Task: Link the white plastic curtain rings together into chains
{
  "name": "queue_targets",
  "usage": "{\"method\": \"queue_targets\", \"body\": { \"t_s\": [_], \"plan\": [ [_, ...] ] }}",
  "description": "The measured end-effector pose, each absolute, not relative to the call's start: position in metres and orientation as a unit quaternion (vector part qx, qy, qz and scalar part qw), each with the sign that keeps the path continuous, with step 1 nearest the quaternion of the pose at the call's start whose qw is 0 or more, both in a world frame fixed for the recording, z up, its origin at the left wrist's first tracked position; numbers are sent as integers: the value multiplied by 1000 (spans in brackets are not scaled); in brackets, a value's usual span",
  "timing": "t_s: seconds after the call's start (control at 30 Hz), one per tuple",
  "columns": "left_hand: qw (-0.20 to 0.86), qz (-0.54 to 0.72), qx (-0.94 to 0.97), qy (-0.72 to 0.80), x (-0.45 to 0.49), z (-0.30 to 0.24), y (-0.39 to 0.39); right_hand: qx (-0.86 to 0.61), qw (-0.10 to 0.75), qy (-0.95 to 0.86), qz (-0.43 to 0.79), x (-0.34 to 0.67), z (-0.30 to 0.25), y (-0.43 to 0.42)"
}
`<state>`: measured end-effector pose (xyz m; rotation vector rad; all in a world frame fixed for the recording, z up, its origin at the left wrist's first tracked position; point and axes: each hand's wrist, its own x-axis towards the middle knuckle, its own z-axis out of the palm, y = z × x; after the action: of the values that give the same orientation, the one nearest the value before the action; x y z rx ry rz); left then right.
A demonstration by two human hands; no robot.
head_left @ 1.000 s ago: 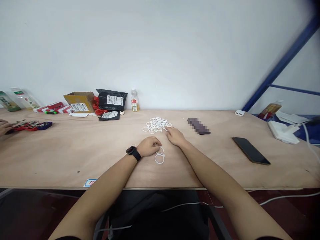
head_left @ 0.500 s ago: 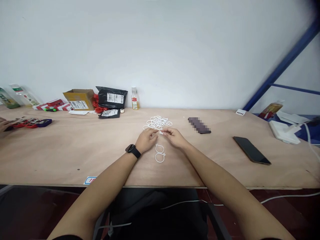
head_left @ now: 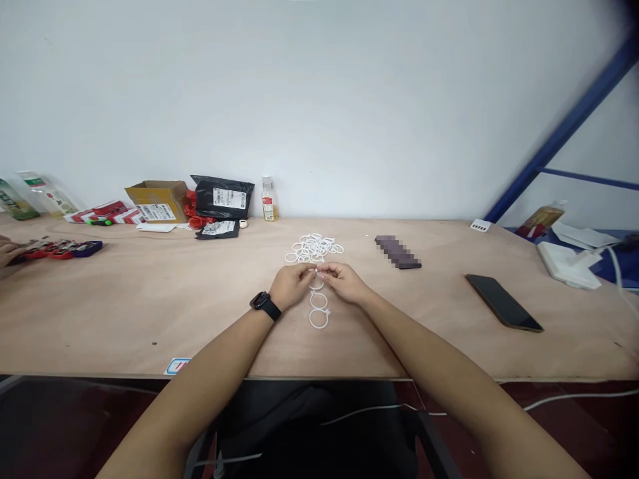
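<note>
My left hand (head_left: 291,284), with a black watch on its wrist, and my right hand (head_left: 344,281) meet fingertip to fingertip over the wooden table (head_left: 150,313). Both pinch a small white plastic ring (head_left: 315,272) between them. From it a short chain of linked white rings (head_left: 318,309) trails toward me on the table. A loose pile of white rings (head_left: 313,248) lies just beyond my hands.
A black phone (head_left: 503,302) lies to the right, a dark flat object (head_left: 398,252) behind it. At the back left stand a cardboard box (head_left: 157,201), black bags (head_left: 223,197) and a small bottle (head_left: 268,199). Another person's hand (head_left: 6,251) rests by coloured items (head_left: 60,249) at far left.
My right hand took a ring from the pile and brought it back. Both hands came together over the chain's top end and now pinch the ring there.
</note>
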<state>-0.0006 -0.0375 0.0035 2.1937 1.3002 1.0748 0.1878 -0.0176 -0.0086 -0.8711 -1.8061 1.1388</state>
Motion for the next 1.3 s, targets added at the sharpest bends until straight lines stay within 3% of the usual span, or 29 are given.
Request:
{"method": "queue_targets", "body": {
  "t_s": [0.27,0.7,0.97,1.3],
  "plan": [
    [205,392,793,419,3,10,-42,-411,403,-750,327,190,-5,-21],
    [248,393,796,389,9,1,-41,-440,395,-755,285,186,4,-25],
    [97,412,761,491,-4,-2,-21,-443,376,-759,293,187,9,-27],
    [3,277,767,579,-8,-16,-10,-447,360,-770,278,188,8,-26]
  ]
}}
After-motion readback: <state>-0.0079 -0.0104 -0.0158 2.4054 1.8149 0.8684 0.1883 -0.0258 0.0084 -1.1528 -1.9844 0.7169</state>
